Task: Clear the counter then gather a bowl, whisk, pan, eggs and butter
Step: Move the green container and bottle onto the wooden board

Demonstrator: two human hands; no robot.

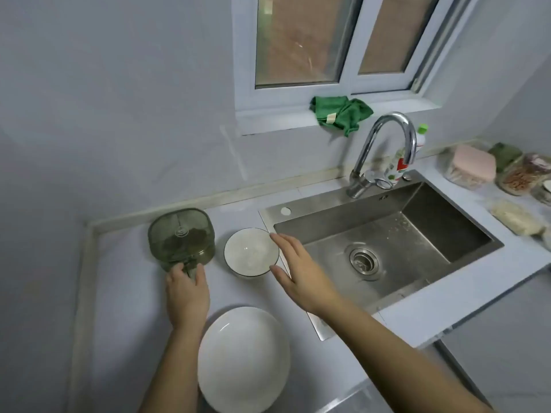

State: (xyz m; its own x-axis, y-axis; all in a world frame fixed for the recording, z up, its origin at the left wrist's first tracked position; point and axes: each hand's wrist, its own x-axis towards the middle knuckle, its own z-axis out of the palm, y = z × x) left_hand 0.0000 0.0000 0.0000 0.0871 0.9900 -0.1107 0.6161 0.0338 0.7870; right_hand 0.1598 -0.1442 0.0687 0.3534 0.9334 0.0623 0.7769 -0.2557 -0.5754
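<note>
**Hands at the bowl and green container**

The left hand (187, 293) grips the green container (182, 236) by its handle. The right hand (301, 272) is spread wide, holding nothing, its fingertips at the rim of the white bowl (250, 253). The bowl stands on the tabletop (125, 293) between the container and the sink (417, 222). A white plate (243, 359) lies nearer.

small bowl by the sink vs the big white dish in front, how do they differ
The small bowl is narrower and deeper; the big dish is wide and shallow. The small bowl sits farther back beside the sink; the big dish lies nearest the camera. The right hand spreads at the small bowl's rim, not at the big dish. Both are white and upright.
</note>
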